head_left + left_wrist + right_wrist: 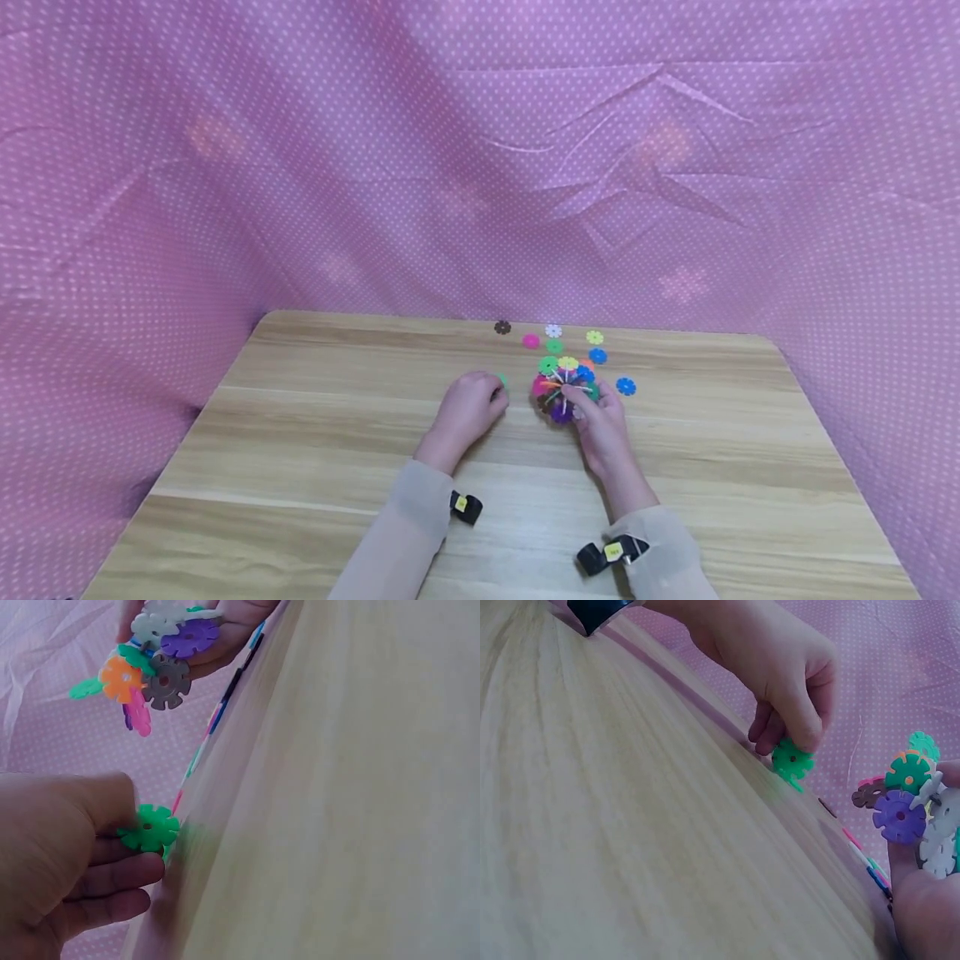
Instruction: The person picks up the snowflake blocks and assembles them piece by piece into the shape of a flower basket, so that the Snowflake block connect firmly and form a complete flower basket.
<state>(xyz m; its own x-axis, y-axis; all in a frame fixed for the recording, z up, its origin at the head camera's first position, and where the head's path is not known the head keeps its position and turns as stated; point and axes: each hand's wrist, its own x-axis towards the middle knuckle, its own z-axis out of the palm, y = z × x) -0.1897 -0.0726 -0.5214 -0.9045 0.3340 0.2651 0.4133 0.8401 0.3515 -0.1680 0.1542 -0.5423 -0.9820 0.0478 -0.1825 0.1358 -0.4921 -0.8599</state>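
My left hand (471, 406) pinches a green notched plastic disc (150, 827) between thumb and fingers, low over the table. A bit of lighter green (796, 784) shows just beneath that disc. To the right, my right hand (604, 425) grips a round cluster of interlocked flower-shaped discs (562, 412), with the thumb on its near side. Purple (900, 817), orange (121, 678), brown (166, 682), white, pink, green, yellow and blue discs stick out from the cluster in several directions. My right palm and fingers hide part of it.
Loose discs lie toward the table's back edge: brown (502, 327), pink (531, 342), white (553, 331), green (554, 346), yellow (595, 337) and blue (597, 356). Another blue disc (626, 387) lies right of the right hand. A pink dotted curtain (480, 183) surrounds the wooden table (315, 433).
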